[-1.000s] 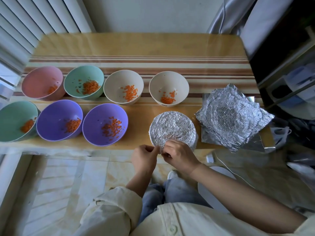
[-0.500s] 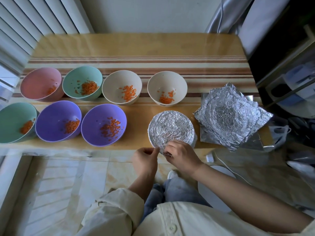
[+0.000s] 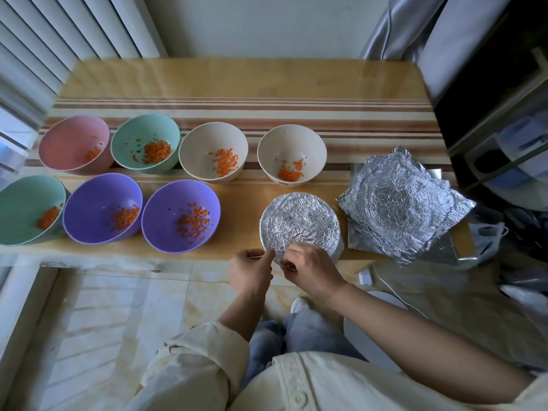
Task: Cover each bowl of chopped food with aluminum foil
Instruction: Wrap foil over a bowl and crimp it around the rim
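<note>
A foil-covered bowl [image 3: 300, 222] sits at the table's near edge. My left hand [image 3: 250, 269] and my right hand [image 3: 310, 269] both pinch the foil at its near rim, fingers curled. Several uncovered bowls hold chopped orange food: a pink bowl [image 3: 74, 143], a green bowl [image 3: 145, 142], two cream bowls [image 3: 213, 151] [image 3: 292, 152] in the far row; a green bowl [image 3: 28, 209] and two purple bowls [image 3: 102, 207] [image 3: 181, 215] in the near row. A stack of crumpled foil sheets [image 3: 403, 203] lies to the right of the covered bowl.
The striped wooden table [image 3: 237, 84] is bare behind the bowls. White blinds stand at the left, dark shelving and a plastic bag [image 3: 489, 235] at the right. A white cable and plug [image 3: 366, 277] lie below the table's edge, above the tiled floor.
Both hands stay at the near rim of the covered bowl with only small finger shifts along the foil edge. The bowls and foil stack have not moved.
</note>
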Motion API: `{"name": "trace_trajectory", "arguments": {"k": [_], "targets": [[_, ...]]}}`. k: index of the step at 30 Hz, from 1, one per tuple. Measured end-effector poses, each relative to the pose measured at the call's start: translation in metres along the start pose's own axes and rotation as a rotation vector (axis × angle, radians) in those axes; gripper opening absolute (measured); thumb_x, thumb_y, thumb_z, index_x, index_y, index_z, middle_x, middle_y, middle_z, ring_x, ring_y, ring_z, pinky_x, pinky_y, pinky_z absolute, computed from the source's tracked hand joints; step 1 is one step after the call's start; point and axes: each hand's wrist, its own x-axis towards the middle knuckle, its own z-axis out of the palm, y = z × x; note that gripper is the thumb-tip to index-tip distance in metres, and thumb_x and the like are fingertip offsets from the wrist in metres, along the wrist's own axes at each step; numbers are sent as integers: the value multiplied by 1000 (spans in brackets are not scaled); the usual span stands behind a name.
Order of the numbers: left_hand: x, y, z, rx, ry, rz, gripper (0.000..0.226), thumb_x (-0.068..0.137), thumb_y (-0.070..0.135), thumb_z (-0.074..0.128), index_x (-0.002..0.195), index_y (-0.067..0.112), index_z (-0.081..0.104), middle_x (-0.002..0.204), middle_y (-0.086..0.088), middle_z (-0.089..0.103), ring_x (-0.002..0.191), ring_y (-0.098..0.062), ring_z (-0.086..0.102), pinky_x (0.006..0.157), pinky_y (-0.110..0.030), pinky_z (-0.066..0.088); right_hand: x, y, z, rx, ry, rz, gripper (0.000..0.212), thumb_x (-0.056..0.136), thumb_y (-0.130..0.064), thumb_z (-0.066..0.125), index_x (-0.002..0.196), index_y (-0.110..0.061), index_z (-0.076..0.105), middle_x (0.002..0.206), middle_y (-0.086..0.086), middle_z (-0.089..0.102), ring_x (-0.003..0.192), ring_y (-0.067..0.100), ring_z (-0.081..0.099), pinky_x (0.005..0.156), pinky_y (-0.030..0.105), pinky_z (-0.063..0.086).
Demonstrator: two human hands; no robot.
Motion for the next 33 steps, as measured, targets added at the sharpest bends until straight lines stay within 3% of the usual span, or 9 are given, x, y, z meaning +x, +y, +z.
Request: {"name": "trace_trajectory", "arguments": {"k": [3, 7, 17, 23, 27, 33], "targets": [[2, 2, 0, 61, 4, 33, 18, 74, 19, 69, 56, 17, 69, 49, -1, 66, 54, -23, 68, 66, -44, 61, -1, 0, -1, 5, -6, -6, 24, 64, -3, 78, 62, -11, 55, 64, 2, 52, 56, 19, 50, 49, 24, 34], [9, 3, 0, 119, 9, 82, 24, 64, 39, 64, 67, 17, 72, 59, -1, 69, 62, -24, 70, 67, -42, 60, 1, 1, -4, 0, 4, 0, 24, 63, -2, 78, 62, -11, 56, 63, 1, 51, 56, 18, 50, 53, 20, 26], [29, 12, -1, 237, 47, 178, 13, 75, 34, 69, 71, 22, 66, 69, 0, 71, 71, -26, 70, 73, -41, 58, -1, 5, -5, 40, -19, -31, 20, 64, 1, 76, 63, -9, 59, 66, 2, 55, 59, 18, 52, 49, 29, 44], [38, 20, -1, 309, 73, 206, 14, 78, 34, 68, 78, 20, 69, 71, 1, 71, 75, -23, 70, 76, -35, 54, -1, 7, -5, 55, -20, -32, 20, 64, 2, 76, 63, -10, 59, 67, 1, 56, 60, 17, 52, 50, 29, 45], [44, 27, 0, 357, 86, 236, 11, 80, 24, 67, 82, 17, 74, 76, -3, 73, 81, -23, 68, 71, -30, 46, -2, 7, -7, 66, -15, -40, 20, 63, 3, 76, 63, -9, 60, 67, 2, 56, 60, 17, 53, 51, 27, 43], [53, 34, 1, 383, 51, 256, 11, 79, 20, 67, 85, 16, 75, 78, -4, 74, 81, -23, 69, 72, -30, 49, 0, 7, -7, 81, -8, -35, 19, 64, 3, 76, 64, -9, 61, 67, 1, 56, 61, 16, 54, 51, 28, 46]]}}
